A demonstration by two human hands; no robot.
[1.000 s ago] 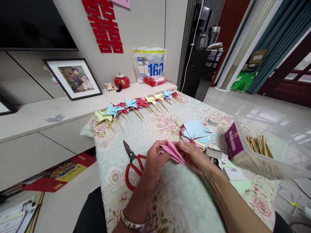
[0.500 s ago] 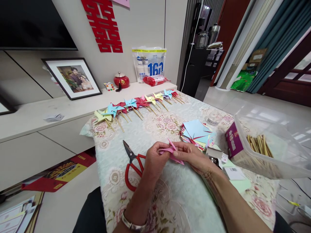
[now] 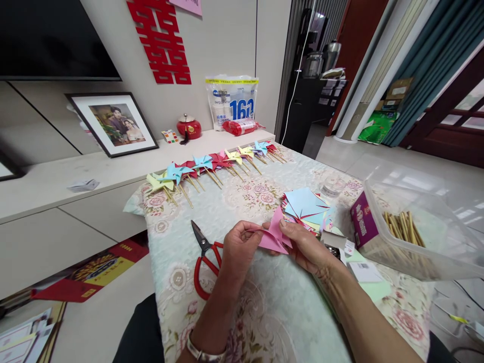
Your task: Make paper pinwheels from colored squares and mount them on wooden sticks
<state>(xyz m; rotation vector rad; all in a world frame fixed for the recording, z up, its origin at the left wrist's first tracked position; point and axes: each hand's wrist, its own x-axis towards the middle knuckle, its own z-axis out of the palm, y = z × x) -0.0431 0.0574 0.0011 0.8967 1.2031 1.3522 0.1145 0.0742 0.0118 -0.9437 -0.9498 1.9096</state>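
Unfolded now, pink cut paper square (image 3: 275, 236) pinched by left hand (image 3: 237, 247) and right hand (image 3: 308, 247); fold tips centreward neatly.

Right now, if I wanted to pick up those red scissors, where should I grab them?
Probably by the red loop handles, coming from the near edge of the table. The scissors lie flat on the flowered tablecloth, with the handles pointing toward the person and the dark blades pointing away. They sit just beside the left hand, which holds a pink paper together with the right hand.
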